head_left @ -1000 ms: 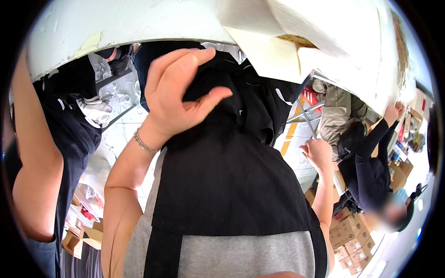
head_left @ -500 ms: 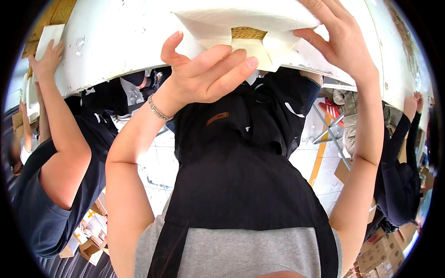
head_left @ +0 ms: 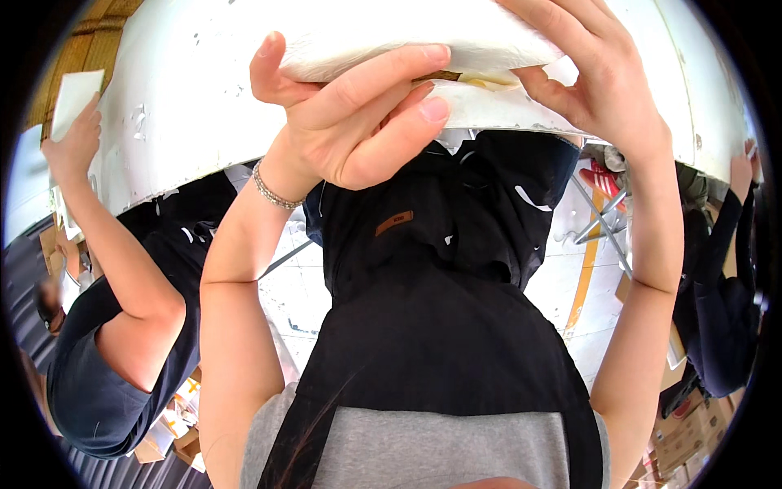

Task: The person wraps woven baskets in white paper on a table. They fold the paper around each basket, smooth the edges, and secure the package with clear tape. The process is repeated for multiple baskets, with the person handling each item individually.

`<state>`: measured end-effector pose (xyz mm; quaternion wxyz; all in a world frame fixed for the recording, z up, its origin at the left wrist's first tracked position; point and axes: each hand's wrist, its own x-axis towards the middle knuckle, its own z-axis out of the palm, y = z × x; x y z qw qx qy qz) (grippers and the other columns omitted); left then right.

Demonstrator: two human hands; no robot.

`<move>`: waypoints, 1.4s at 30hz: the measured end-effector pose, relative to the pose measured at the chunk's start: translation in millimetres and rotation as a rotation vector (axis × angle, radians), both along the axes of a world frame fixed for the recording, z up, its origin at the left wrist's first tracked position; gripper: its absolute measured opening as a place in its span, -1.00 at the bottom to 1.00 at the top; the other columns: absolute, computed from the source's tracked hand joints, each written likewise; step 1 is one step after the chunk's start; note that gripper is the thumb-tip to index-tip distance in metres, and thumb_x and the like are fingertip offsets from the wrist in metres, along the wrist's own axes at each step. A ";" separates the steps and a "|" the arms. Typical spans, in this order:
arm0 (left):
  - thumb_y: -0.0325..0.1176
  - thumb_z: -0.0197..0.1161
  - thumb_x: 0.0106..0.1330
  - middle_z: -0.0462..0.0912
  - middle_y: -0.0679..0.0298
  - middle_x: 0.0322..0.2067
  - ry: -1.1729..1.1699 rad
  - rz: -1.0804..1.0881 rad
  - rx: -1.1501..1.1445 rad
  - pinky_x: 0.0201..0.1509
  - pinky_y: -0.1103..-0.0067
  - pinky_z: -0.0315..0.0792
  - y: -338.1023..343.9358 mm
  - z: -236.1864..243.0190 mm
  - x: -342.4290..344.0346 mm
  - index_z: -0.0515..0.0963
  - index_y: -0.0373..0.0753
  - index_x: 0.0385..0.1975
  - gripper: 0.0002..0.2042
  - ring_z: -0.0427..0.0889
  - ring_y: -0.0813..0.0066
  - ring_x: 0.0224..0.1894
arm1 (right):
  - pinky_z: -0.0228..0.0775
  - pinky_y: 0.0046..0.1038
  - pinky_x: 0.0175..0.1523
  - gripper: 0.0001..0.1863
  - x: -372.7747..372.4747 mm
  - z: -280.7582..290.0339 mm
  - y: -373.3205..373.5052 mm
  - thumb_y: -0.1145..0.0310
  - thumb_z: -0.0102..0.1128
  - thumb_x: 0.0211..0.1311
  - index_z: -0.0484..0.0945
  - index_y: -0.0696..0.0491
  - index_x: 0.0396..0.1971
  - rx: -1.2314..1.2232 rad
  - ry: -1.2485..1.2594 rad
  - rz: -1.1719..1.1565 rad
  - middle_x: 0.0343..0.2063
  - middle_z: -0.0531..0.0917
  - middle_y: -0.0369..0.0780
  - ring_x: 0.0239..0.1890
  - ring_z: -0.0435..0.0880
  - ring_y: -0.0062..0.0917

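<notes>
Both of my hands hold a soft white packet, paper-like in look [head_left: 407,37], at the near edge of the white table. My left hand [head_left: 350,118], a beaded bracelet at its wrist, has its thumb at the packet's left end and its fingers bent along the lower edge. My right hand [head_left: 586,69] grips the right end, fingers over the top and thumb underneath. Between the hands, a narrow gap in the edge shows a brown-gold strip and a bit of yellow. The packet's far side lies outside the picture.
On the left, another person's hand [head_left: 73,147] holds a white flat piece [head_left: 77,94]. Someone in dark sleeves [head_left: 717,326] works at the right. The scuffed white table [head_left: 187,81] runs across the top. Metal legs [head_left: 599,216] and cardboard boxes [head_left: 692,432] stand below.
The packet has tilted, so its wide opening and pale flap have narrowed to a slit. My left fingers have come against its edge. The co-worker's hand at left has shifted lower.
</notes>
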<state>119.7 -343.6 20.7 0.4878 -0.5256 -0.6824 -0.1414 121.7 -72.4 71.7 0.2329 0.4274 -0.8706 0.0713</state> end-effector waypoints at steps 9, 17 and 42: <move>-0.41 0.48 0.14 0.73 0.57 -0.47 -0.034 0.135 -0.063 0.28 0.38 0.02 -4.1 3.3 8.8 0.21 -0.22 0.16 -0.35 0.55 0.62 0.09 | 0.28 -0.04 0.29 -0.05 -18.6 -31.0 -1.5 -0.19 0.42 -0.03 0.38 0.23 0.21 -0.210 0.212 0.174 0.20 0.42 0.13 0.27 0.38 0.13; -0.39 0.51 0.10 0.69 0.60 -0.52 0.006 0.118 -0.063 0.26 0.40 0.05 -5.3 4.2 5.8 0.20 -0.30 0.18 -0.29 0.49 0.61 0.01 | 0.40 -0.10 0.19 -0.27 -1.8 -21.9 -27.4 0.09 0.54 -0.10 0.52 0.26 0.01 -0.443 0.210 0.130 0.06 0.57 0.08 0.15 0.52 0.08; -0.37 0.62 0.00 0.61 0.57 -0.35 -0.025 0.032 0.068 0.21 0.42 0.09 0.4 -5.7 6.5 0.35 -0.09 0.01 -0.38 0.41 0.58 -0.10 | 0.38 0.01 0.16 -0.31 -16.2 -56.4 -10.3 0.14 0.49 0.00 0.42 0.21 0.06 -0.379 0.334 0.203 0.07 0.48 0.16 0.12 0.49 0.13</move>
